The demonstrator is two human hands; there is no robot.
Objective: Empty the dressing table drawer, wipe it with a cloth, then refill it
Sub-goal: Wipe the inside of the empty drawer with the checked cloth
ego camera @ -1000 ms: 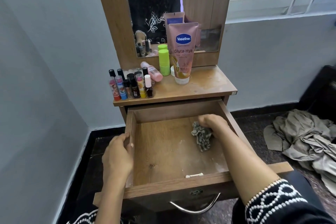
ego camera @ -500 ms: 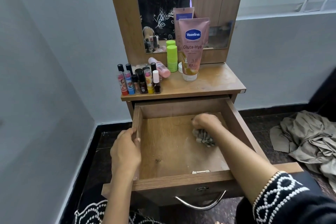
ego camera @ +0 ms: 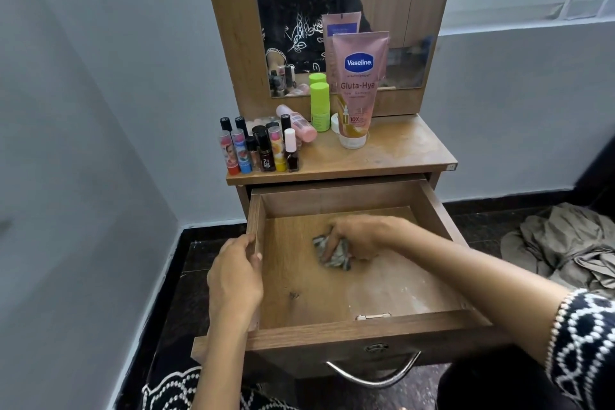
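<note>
The wooden drawer (ego camera: 439, 210) of the dressing table stands pulled out, its floor bare with pale dusty smears at the front right. My right hand (ego camera: 362, 235) grips a crumpled grey patterned cloth (ego camera: 334, 255) and presses it on the drawer floor near the middle. My left hand (ego camera: 234, 276) holds the drawer's left wall, thumb over the top edge. On the table top (ego camera: 399, 153) stand several lip balms and small bottles (ego camera: 258, 150), a green stick (ego camera: 320, 106), a pink bottle lying down (ego camera: 298, 126) and a pink Vaseline tube (ego camera: 357, 86).
A mirror (ego camera: 299, 17) rises behind the table top. A metal handle (ego camera: 372, 376) hangs on the drawer front. A heap of beige cloth (ego camera: 565, 243) lies on the dark floor at the right. Grey walls close in on the left and behind.
My right hand has dragged the cloth from the drawer's back right toward the middle. The left hand keeps hold of the left wall. The camera view has shifted slightly.
</note>
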